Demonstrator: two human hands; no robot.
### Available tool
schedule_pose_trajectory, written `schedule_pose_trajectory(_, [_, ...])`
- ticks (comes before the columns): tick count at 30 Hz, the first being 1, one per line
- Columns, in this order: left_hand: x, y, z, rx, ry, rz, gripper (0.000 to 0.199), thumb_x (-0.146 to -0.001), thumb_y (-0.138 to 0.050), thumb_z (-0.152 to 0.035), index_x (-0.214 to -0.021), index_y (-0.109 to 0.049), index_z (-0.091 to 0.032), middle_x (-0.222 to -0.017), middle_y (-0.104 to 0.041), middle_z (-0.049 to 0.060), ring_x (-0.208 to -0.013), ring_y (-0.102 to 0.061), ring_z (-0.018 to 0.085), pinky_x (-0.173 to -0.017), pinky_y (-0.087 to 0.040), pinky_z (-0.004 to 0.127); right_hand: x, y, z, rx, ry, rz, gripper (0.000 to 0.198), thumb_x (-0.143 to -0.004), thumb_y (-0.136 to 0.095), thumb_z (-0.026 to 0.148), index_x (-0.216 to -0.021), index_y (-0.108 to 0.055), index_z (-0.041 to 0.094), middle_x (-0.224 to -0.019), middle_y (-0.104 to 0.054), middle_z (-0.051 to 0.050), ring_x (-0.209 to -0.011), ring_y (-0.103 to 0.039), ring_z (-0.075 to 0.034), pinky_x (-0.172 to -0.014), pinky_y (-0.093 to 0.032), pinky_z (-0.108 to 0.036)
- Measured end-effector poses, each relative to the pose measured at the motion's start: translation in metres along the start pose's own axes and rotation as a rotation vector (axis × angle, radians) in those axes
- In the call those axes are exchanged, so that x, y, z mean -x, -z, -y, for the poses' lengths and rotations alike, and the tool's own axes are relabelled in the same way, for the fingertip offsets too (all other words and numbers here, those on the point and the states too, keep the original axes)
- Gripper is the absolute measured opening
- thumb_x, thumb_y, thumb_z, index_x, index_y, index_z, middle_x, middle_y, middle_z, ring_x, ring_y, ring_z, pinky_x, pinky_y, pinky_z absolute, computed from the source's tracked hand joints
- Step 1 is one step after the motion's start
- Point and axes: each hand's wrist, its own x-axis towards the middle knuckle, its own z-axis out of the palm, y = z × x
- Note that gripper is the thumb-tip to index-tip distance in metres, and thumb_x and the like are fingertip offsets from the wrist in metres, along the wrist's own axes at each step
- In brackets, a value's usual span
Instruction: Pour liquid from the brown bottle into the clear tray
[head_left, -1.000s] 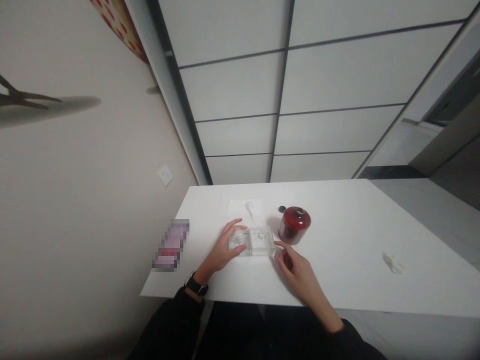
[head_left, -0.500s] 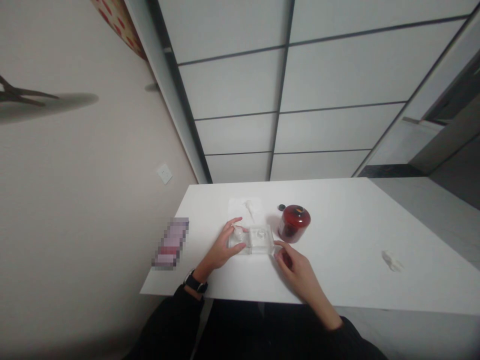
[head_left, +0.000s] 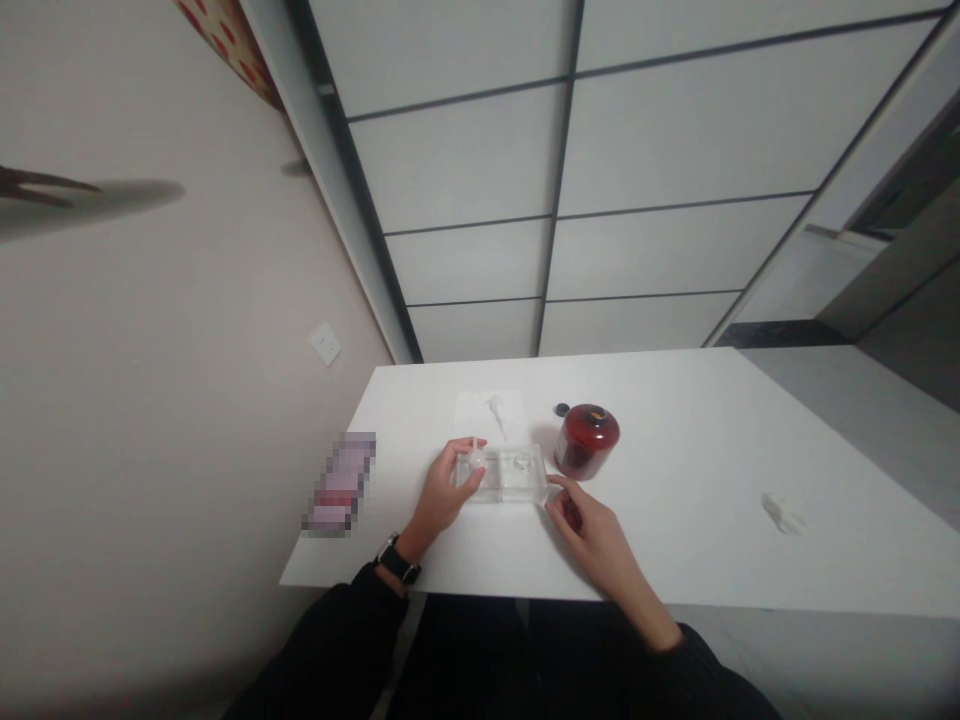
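A clear, divided plastic box [head_left: 523, 482] lies on the white table. Over its left compartment, my left hand [head_left: 442, 492] has thumb and fingers closed about a small clear round piece with a short stem [head_left: 476, 458], whose stem points up. A ring-shaped clear detail shows in the right compartment. At the box's right end, my right hand [head_left: 589, 525] is curled, its index finger and thumb at the near right corner; a grip on the box is likely but the contact is small.
A dark red, round-shouldered jar [head_left: 588, 443] stands right of the box, a small black cap [head_left: 562, 410] beside it. Behind lies a whitish dropper-like piece [head_left: 496, 410] on a white sheet. A crumpled whitish item [head_left: 782, 514] lies far right, a pixelated pinkish object [head_left: 343, 482] at left.
My left thumb and fingers have drawn together on the round piece, and its stem now stands more upright. My right hand stays at the box's right end. The view has shifted slightly.
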Motion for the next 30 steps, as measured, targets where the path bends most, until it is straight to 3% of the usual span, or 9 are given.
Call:
schedule_pose_trajectory(6, [0.001,-0.002,-0.001,-0.054,-0.02,-0.012,0.03,-0.095,-0.067,-0.044,-0.115,-0.059,-0.023,-0.129,-0.071,0.013,-0.127,-0.067,0.031,-0.114,-0.048,0.05,0.0,0.0,0.002,0.013,0.002,-0.007,0.043,-0.101,-0.05,0.045,-0.129,-0.065,0.017,-0.077,-0.069,-0.003,-0.063,-0.063,-0.02,-0.066,-0.052,-0.031])
schedule_pose_trajectory(12, [0.002,-0.004,-0.006,-0.117,-0.025,-0.034,0.019,-0.095,-0.067,-0.036,-0.106,-0.057,-0.024,-0.127,-0.073,0.011,-0.125,-0.068,0.029,-0.112,-0.049,0.049,0.0,0.0,0.0,0.013,0.034,-0.005,0.046,-0.101,-0.049,0.044,-0.129,-0.068,0.013,-0.077,-0.07,-0.004,-0.063,-0.062,-0.02,-0.068,-0.053,-0.032])
schedule_pose_trajectory(19, [0.004,-0.001,-0.013,-0.158,-0.061,-0.003,0.027,-0.098,-0.061,-0.038,-0.12,-0.065,-0.022,-0.128,-0.074,0.011,-0.125,-0.067,0.03,-0.114,-0.048,0.048,0.001,-0.004,-0.005,0.01,0.037,-0.008,0.047,-0.101,-0.05,0.044,-0.132,-0.068,0.013,-0.078,-0.071,-0.004,-0.064,-0.063,-0.02,-0.068,-0.054,-0.031])
schedule_pose_trajectory(30, [0.004,-0.005,-0.009,-0.178,-0.071,-0.033,0.021,-0.1,-0.062,-0.039,-0.114,-0.058,-0.024,-0.129,-0.073,0.011,-0.125,-0.068,0.029,-0.112,-0.048,0.05,0.0,-0.004,-0.007,0.035,0.04,0.012,0.047,-0.1,-0.05,0.042,-0.135,-0.065,0.014,-0.082,-0.074,-0.005,-0.066,-0.066,-0.02,-0.07,-0.054,-0.033])
